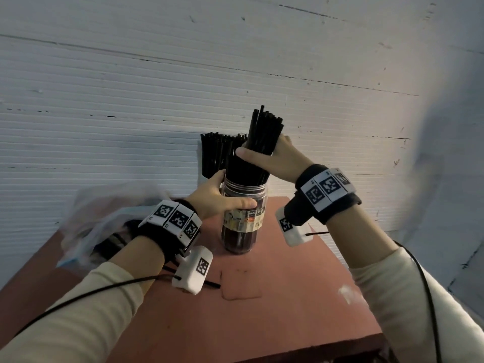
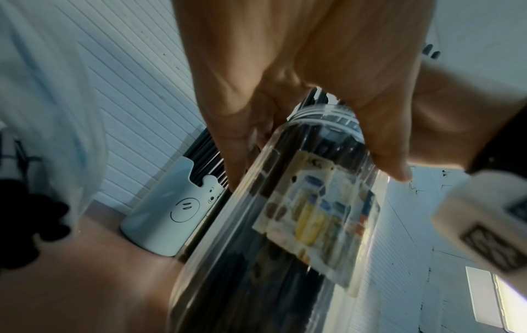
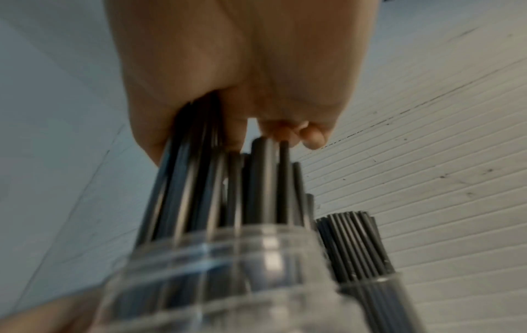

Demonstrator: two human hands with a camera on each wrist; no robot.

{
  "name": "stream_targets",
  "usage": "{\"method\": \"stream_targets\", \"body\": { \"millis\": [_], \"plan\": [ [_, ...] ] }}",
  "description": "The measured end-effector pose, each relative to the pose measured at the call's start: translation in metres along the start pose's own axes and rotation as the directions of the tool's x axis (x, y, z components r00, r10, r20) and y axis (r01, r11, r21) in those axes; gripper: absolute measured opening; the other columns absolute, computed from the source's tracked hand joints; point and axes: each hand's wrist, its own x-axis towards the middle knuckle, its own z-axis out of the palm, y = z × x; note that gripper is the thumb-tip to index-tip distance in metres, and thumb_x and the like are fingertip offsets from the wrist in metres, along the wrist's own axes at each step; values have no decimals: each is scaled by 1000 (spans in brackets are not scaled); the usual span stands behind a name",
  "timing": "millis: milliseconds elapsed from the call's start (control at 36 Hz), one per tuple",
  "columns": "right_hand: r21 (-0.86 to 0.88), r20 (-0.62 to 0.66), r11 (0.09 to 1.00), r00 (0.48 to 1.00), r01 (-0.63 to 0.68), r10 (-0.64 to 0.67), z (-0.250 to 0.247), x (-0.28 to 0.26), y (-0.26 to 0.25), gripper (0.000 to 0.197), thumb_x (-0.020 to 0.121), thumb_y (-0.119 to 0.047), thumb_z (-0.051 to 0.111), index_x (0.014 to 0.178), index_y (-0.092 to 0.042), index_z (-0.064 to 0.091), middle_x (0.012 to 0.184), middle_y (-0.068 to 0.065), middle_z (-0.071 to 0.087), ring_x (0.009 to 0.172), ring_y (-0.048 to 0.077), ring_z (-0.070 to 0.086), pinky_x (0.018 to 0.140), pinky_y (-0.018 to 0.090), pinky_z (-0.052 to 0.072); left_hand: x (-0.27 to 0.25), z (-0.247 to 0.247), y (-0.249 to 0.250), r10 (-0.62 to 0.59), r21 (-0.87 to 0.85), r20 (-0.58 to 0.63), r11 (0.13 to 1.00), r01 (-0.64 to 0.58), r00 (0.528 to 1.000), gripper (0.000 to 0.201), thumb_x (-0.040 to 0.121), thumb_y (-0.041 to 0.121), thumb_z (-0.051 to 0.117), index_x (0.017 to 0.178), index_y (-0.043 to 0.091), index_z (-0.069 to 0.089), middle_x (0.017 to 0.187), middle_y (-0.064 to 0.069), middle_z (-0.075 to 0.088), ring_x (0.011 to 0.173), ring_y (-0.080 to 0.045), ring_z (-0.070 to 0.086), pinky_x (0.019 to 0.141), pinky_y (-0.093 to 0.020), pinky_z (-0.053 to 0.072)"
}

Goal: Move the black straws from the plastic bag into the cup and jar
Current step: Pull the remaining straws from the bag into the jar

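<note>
A clear plastic jar (image 1: 242, 224) with a paper label stands on the reddish table (image 1: 262, 310), packed with black straws. My left hand (image 1: 222, 197) grips the jar just under its rim; the left wrist view shows the fingers wrapped round the jar (image 2: 299, 214). My right hand (image 1: 272, 158) grips a bundle of black straws (image 1: 264, 132) whose lower ends sit in the jar's mouth. In the right wrist view the bundle of straws (image 3: 234, 184) runs from my fist into the jar's rim (image 3: 228, 252). Behind the jar, a pale cup (image 2: 168, 216) with a smiley face holds more straws (image 1: 220, 150).
A crumpled clear plastic bag (image 1: 104, 221) with a few straws lies at the table's left, against the white ribbed wall (image 1: 131, 100). One loose straw (image 1: 318, 233) lies on the table to the right of the jar. The table's front edge is near my arms.
</note>
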Motion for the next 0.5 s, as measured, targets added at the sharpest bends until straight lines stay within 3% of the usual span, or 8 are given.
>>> {"method": "stream_targets", "body": {
  "millis": [56,139,194,250,306,361,417,500],
  "plan": [
    [86,-5,996,1000,-12,13,-3,-6,0,53,63,-85,55,95,-42,59,115,1,59,113,22,55,97,45,48,0,0,0,-8,-1,-4,1000,8,1000,110,43,53,89,139,26,43,122,8,66,112,-10,62,100,-40,50],
    [267,-96,964,995,11,16,-9,-13,-1,70,72,-59,73,127,-25,47,128,-3,54,117,11,53,98,31,47,0,0,0,-11,-1,-7,1000,11,1000,109,44,52,91,139,28,43,122,9,65,113,-10,62,100,-41,50],
    [305,-207,946,977,108,-45,-13,-14,-3,86,75,-44,77,143,-23,29,142,-2,42,126,12,46,102,27,43,0,1,1,-12,-3,-7,1000,12,1000,102,52,44,92,139,27,43,122,9,65,113,-10,61,101,-41,49],
    [289,-266,934,955,209,-132,-14,-14,-7,89,80,-34,76,148,-25,19,148,0,34,133,15,40,106,26,40,0,1,1,-15,1,-3,1000,15,1000,100,54,41,92,140,25,43,122,9,64,112,-10,61,101,-41,49],
    [179,-234,941,941,288,-244,-10,-13,-10,75,88,-26,68,149,-20,24,150,3,35,137,14,36,111,28,36,-1,1,1,-13,0,-8,1000,13,1000,110,44,53,92,139,26,44,122,9,65,113,-10,62,101,-41,49],
    [0,-153,946,935,323,-319,-2,-13,-11,49,96,-23,56,142,-14,42,144,4,46,132,12,41,110,29,35,-1,0,1,-19,-7,-11,1000,19,1000,114,39,59,92,138,27,45,121,8,67,112,-11,63,101,-42,50],
    [-62,-96,963,959,263,-268,5,-15,-11,35,101,-25,46,132,-13,56,131,1,58,121,12,51,103,25,39,-1,0,-1,-23,-14,-4,1000,23,1000,113,39,60,92,136,27,46,119,7,68,111,-12,64,99,-42,51],
    [-2,-100,978,973,206,-206,8,-19,-13,35,103,-31,39,118,-13,66,118,0,64,108,10,56,93,22,42,0,0,-1,-15,-23,-7,1000,15,1000,114,37,59,93,135,26,46,118,6,69,111,-13,65,99,-43,51]
  ]
}}
